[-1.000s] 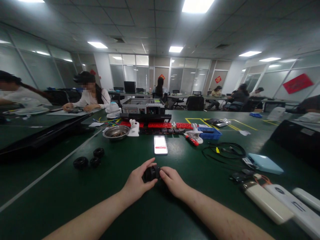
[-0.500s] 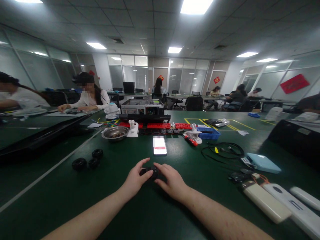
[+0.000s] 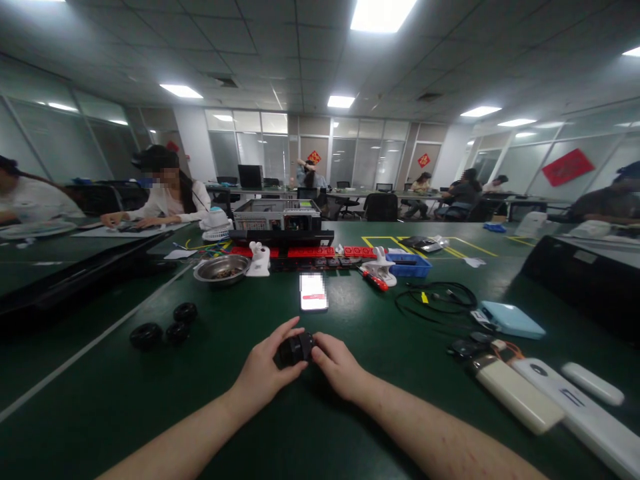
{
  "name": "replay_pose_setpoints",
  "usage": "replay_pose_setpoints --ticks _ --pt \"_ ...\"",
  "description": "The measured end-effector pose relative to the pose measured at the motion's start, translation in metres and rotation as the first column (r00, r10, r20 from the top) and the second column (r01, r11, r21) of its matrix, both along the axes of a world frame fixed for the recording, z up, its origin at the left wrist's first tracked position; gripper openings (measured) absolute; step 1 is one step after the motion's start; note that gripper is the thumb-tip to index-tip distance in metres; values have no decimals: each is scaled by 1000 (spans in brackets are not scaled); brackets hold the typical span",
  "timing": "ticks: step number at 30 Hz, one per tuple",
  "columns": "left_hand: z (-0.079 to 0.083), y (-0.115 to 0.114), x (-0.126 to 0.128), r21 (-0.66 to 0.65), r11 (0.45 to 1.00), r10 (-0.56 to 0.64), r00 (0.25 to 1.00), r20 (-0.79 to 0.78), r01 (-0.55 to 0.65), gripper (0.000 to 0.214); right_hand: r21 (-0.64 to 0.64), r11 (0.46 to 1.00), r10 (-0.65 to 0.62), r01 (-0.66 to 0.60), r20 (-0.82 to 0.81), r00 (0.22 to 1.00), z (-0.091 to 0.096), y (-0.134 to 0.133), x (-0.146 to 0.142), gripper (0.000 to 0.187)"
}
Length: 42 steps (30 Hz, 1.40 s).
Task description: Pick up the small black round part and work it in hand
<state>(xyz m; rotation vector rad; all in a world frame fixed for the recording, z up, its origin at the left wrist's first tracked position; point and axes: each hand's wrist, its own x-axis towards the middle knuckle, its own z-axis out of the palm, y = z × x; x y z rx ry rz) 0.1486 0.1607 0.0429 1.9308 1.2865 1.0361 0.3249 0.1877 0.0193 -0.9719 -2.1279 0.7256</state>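
Note:
A small black round part [image 3: 295, 349], like a lens or wheel, sits between both my hands just above the green table [image 3: 125, 393]. My left hand [image 3: 263, 373] wraps its fingers round the part's left side, thumb over the top. My right hand [image 3: 339, 365] pinches the part's right side with its fingertips. A phone [image 3: 313, 292] with a lit screen lies flat just beyond my hands. Three more black round parts [image 3: 163, 328] rest on the table to the left.
A metal bowl [image 3: 221, 269], red strips [image 3: 320, 252], a blue tray [image 3: 409, 265] and an open computer case [image 3: 277, 217] stand further back. Black cables [image 3: 435, 297], a light blue box [image 3: 507, 320] and white power banks [image 3: 525, 400] lie at the right. Other people sit at nearby tables.
My view has shifted a little to the right, so everything on the table sits further left. Both hands keep their hold on the black part, with my left fingers curling more round it.

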Motion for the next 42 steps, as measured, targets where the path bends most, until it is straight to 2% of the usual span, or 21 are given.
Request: replay_pose_setpoints --ticks 3,5,8,11,13,15,17,20,22,25,27,30,34,37,40,42 --pt "2 1 0 -86 996 -2 997 79 9 62 -3 1000 -23 23 24 999 4 -4 0 22" --pt "3 4 1 -182 983 31 985 170 0 62 23 1000 -9 7 75 997 8 -5 1 32" --pt "3 8 3 -389 921 131 950 284 -11 59 92 995 34 -49 162 986 11 -5 3 47" --pt "2 11 4 -531 847 185 930 317 13 57 134 990 10 -42 231 973 12 -4 3 51" --pt "1 11 4 -533 846 184 926 330 21 59 125 992 -12 -20 256 967 11 -4 3 53" --pt "1 11 4 -484 875 160 928 335 24 62 90 996 -8 -14 235 972 11 -5 3 60" --pt "1 9 3 -380 925 116 943 312 12 64 46 999 7 -15 168 986 10 -6 2 62" --pt "1 5 2 -168 986 57 979 195 -24 66 -31 1000 1 0 33 999 6 -3 1 44" --pt "0 2 1 -63 998 31 995 91 -25 65 -96 995 2 -6 -48 999 2 1 1 35" --pt "-3 -1 0 21 1000 -17 1000 -19 17 65 -188 981 29 -56 -146 989 -4 5 0 48" --pt "-4 -1 -1 44 998 -49 997 -59 52 64 -226 969 63 -104 -183 981 -5 6 -1 49" --pt "-2 -1 -2 25 997 -76 994 -81 78 60 -217 967 92 -134 -195 977 -4 4 -2 46" --pt "4 0 -2 -82 995 -63 995 -71 57 56 -147 987 47 -73 -177 983 1 0 -1 30" --pt "3 2 1 -251 963 -81 994 68 95 47 -86 996 11 -20 -98 995 5 -3 0 28" --pt "-4 8 5 -426 897 -14 971 239 117 42 -7 1000 13 -13 -4 1000 10 -8 1 38" --pt "-9 11 6 -477 869 23 954 299 129 41 30 999 16 -17 38 999 13 -11 0 41"
